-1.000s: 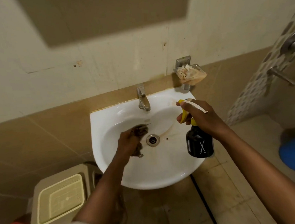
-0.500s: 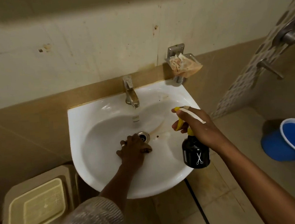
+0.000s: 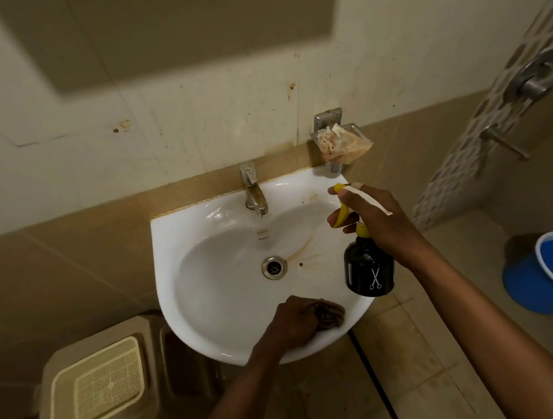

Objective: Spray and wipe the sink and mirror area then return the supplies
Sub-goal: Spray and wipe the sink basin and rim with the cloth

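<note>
Sink (image 3: 209,300), white and wall-mounted, gets its near rim wiped by the left hand (image 3: 292,322) bunched around a dark cloth (image 3: 329,314), while the right hand (image 3: 379,226) grips a black spray bottle (image 3: 369,268) (a knocked trigger could mist the floor).

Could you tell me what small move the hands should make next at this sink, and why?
Probably sweep the left hand and its cloth from the near rim of the sink up toward the brownish stain right of the drain. That streak shows unwiped, while the right hand holds the spray bottle beside it.
</note>
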The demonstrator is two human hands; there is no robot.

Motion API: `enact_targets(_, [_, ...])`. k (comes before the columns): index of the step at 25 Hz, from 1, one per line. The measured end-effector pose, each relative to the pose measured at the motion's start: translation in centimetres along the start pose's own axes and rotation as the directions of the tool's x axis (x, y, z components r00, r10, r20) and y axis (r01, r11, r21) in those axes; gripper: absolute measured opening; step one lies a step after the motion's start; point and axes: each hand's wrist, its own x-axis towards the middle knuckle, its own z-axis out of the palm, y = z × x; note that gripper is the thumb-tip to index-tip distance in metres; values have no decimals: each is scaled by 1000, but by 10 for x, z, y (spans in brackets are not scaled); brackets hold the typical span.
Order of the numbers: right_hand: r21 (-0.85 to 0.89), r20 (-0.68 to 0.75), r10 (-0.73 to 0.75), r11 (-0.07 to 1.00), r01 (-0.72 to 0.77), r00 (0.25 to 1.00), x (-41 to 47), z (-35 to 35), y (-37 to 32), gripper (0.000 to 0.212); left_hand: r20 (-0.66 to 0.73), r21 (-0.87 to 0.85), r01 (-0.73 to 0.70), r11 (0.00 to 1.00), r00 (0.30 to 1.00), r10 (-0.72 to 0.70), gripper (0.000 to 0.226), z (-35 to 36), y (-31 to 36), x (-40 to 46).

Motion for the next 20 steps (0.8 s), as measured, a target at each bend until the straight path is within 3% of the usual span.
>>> enact_targets(4, [33,-24,-2,999,3,1000,-4,-9,-14,31,-90,57,-116,992,989,121,30,12,5,-25])
enact_targets(7, [34,-31,6,999,-5,999,-8,-12,-17,31,-126,162,-219,962,962,240,50,28,-2,-47])
enact_targets(10, [3,-24,4,1000,-4,1000,-12,-12,-16,32,-63,366,-382,848,899,433,55,23,-18,-70])
enact_targets(14, [-13,-13,-17,1000,17,1000,-15,-11,-18,32,-8,505,-463,728,841,541,59,-8,-52,-94])
enact_targets(17, [-13,-3,-22,1000,22,1000,-17,-6,-21,32,24,606,-462,648,824,566,66,-26,-77,-115])
enact_targets(20, [-11,12,-31,999,31,999,-19,-4,-24,33,-100,655,-301,694,875,474,66,-45,-97,-140])
